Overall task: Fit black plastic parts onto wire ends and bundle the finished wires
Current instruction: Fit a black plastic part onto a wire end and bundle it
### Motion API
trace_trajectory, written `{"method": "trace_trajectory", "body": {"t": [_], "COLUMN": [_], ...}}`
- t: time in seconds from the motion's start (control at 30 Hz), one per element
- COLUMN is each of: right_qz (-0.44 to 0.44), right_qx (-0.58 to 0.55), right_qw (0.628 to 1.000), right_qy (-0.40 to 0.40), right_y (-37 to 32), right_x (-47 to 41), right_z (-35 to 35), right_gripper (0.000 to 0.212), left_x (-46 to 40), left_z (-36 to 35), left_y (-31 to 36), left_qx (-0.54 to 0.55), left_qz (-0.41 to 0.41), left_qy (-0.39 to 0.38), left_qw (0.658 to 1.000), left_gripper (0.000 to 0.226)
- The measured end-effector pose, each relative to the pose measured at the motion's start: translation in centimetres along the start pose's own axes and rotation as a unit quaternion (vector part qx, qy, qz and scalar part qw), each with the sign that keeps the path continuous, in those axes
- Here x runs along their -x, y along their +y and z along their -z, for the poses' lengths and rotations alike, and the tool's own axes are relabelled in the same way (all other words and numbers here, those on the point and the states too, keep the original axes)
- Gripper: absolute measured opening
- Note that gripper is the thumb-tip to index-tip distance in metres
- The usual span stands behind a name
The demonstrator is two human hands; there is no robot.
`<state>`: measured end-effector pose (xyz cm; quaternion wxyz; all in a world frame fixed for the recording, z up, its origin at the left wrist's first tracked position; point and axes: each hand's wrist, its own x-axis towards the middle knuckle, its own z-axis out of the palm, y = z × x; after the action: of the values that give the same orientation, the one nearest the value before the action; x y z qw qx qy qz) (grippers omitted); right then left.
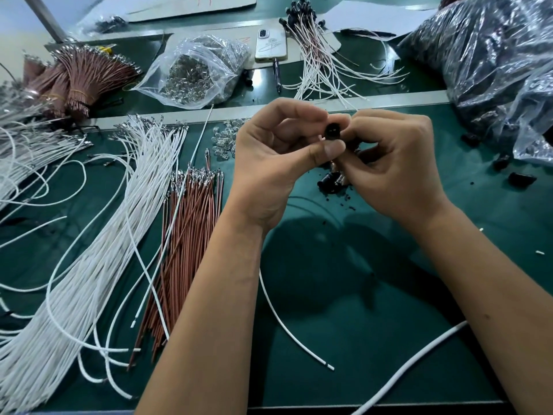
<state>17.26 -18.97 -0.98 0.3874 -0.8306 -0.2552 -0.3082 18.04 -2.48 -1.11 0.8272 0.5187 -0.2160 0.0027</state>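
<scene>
Fitting step, not bundling yet. Both hands are raised together over the green mat (374, 339), working one black plastic part (331, 132). Left hand (269, 163) pinches it from below and the side, thumb pressed up under it, fingers curled over the top. Right hand (398, 166) is curled in tight against it from the other side, fingertips at the part; I can't tell whether it holds the part itself or a wire end going into it, since the fingers hide the joint. A loose white wire (287, 322) trails down the mat from under the left wrist, probably the one being fitted. Next move, as I read it: seat the terminal fully into the part, needs alignment with the hole and a firm push. Then it goes to the finished wires (314, 52) lying up by the phone (270, 43). Stock white wires (119, 220) and brown wires (185, 235) wait on the left, spare black parts (332, 179) just beneath the hands.
</scene>
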Motion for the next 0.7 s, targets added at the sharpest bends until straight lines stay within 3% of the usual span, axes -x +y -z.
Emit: {"method": "trace_trajectory", "body": {"t": [0.7], "right_qz": [0.013], "right_qx": [0.046], "right_qw": [0.999], "right_qy": [-0.002], "right_y": [0.42], "right_x": [0.03], "right_z": [0.04], "right_gripper": [0.01], "left_x": [-0.1], "left_z": [0.22], "left_y": [0.02], "left_qx": [-0.068], "left_qz": [-0.004], "left_qy": [-0.001], "left_qw": [0.998], "left_gripper": [0.033]}}
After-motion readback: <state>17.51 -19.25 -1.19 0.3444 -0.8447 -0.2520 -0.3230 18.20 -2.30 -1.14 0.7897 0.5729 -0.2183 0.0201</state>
